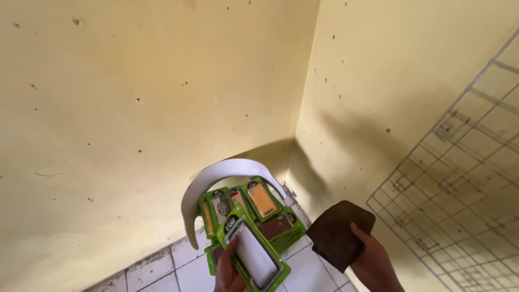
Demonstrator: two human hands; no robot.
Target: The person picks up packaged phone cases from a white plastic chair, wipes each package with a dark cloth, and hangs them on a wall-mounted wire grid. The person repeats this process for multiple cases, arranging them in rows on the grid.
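My left hand (pixel 227 270) at the bottom centre grips a green phone-case package (pixel 253 251) with a clear, empty-looking window, held tilted. My right hand (pixel 376 262) at the bottom right holds a dark brown phone case (pixel 339 232) by its lower edge, apart from the package. Below both hands, a white plastic chair (pixel 216 178) in the corner carries several more green packages (pixel 254 205) with cases of different colours, fanned against its backrest.
Yellow walls (pixel 135 97) meet in a corner behind the chair. A wire grid panel (pixel 459 200) leans against the right wall. Pale floor tiles (pixel 162 265) show under the chair.
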